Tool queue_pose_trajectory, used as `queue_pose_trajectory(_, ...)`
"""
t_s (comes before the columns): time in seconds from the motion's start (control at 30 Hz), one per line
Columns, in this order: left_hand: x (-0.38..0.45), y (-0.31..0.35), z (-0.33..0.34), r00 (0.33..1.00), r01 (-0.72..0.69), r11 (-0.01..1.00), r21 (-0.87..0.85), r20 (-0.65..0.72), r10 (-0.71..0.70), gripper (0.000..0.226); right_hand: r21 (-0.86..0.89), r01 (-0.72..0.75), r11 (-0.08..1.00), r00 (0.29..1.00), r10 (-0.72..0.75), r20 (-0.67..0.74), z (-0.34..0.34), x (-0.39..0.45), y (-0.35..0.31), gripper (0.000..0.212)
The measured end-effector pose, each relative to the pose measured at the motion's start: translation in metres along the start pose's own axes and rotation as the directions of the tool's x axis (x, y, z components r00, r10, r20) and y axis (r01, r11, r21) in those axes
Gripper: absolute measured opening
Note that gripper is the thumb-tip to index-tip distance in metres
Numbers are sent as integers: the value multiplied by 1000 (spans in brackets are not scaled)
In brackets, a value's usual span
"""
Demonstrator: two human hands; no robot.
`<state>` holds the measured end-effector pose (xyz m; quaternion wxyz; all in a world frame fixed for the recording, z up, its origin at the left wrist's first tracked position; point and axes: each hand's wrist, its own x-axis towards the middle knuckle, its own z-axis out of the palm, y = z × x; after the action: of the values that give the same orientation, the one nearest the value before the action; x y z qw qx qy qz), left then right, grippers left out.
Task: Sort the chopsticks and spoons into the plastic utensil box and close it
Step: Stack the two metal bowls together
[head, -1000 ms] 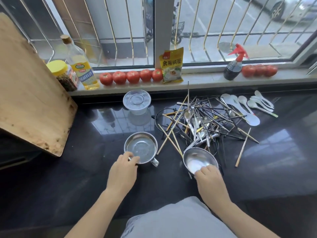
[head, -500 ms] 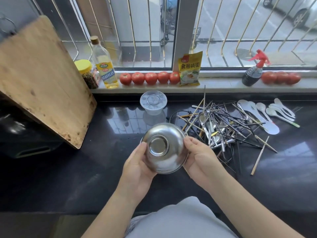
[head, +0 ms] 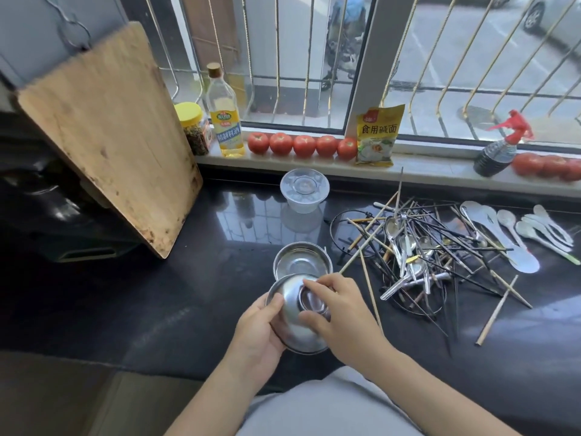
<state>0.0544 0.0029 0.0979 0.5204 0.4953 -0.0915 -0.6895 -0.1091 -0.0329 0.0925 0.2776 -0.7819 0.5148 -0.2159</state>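
1. Counter (head: 157,309): dark, glossy. Since 1 s ago the two steel bowls, which sat apart at 6 o'clock, had come together near 6.
2. Cutting board (head: 107,133) leaned at 10 o'clock, same as before; only the camera view shifted.
3. Utensil pile (head: 421,256) at 3 o'clock: chopsticks & metal spoons tangled together, untouched in all frames. So sorting hadn't begun, by my read.
4. White spoons (head: 515,234) lay in a row just beyond the pile, toward 2-3 o'clock. No change.
5. Upturned bowl (head: 295,322) was on the counter 1 s ago, lifted & base-up 0.5 s ago, and was now held tilted at 6 o'clock, just in front of the second bowl.
6. Second bowl (head: 302,262) stood upright on the counter toward 12 from the held one, rim overlapped by it in view; touching or not, can't tell.
7. Clear lidded tub (head: 304,191) at 12 o'clock near the sill, closed, not moved. Probably the plastic box, though it looked short for chopsticks; unsure.
8. Left hand (head: 257,328) gripped the upturned bowl's side, thumb curled over the rim.
9. Right hand (head: 339,313) pinched the bowl's base ring w/ fingertips & thumb.
10. Meaning: both hands were busy clearing bowls, likely stacking, a prep step before the real task.
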Motion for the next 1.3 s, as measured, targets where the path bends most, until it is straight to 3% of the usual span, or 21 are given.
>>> queue_pose_trajectory(0.1,4,0,1,996,-9,997,70,-85,15,31,-110,39,993,999,-39,-3,-2,19,14,49)
queue_pose_trajectory(0.17,12,-1,-2,972,21,998,58,-234,-7,21,-211,10,977,1000,-15,-24,0,45,23,47)
queue_pose_trajectory(0.27,21,2,-13,924,78,997,7,-376,-69,37,-400,30,916,999,-44,-25,13,81,32,41)
queue_pose_trajectory(0.33,21,2,-19,914,93,996,8,-398,-83,44,-436,30,899,1000,-30,7,22,95,31,39)
queue_pose_trajectory(0.63,28,9,-30,901,124,991,-45,-414,-131,39,-435,57,899,998,-40,48,39,103,31,36)
queue_pose_trajectory(0.77,37,15,-18,917,135,988,81,-388,-94,45,-380,-45,924,996,73,59,38,99,29,47)
queue_pose_trajectory(0.83,44,16,-9,936,88,952,294,-350,22,51,-407,-75,910,993,106,54,37,94,25,52)
queue_pose_trajectory(0.9,55,17,0,947,-59,789,611,-215,237,54,-425,-54,903,992,98,82,36,86,17,58)
queue_pose_trajectory(0.97,66,16,1,921,-205,507,837,-10,389,52,-408,45,912,979,41,200,39,78,9,62)
queue_pose_trajectory(1.03,75,11,-8,910,-225,126,966,161,383,50,-229,77,970,950,-2,311,38,73,11,59)
queue_pose_trajectory(1.1,78,8,-31,898,-198,-263,944,283,336,60,34,-51,998,933,35,358,29,68,23,51)
queue_pose_trajectory(1.13,78,11,-42,894,-179,-394,902,316,316,65,99,-119,988,931,77,357,26,63,35,48)
queue_pose_trajectory(1.2,78,22,-63,902,-117,-469,875,291,319,70,92,-267,959,922,227,312,21,44,59,40)
queue_pose_trajectory(1.3,78,46,-86,915,15,-414,910,154,372,74,38,-455,890,863,430,265,24,14,87,30)
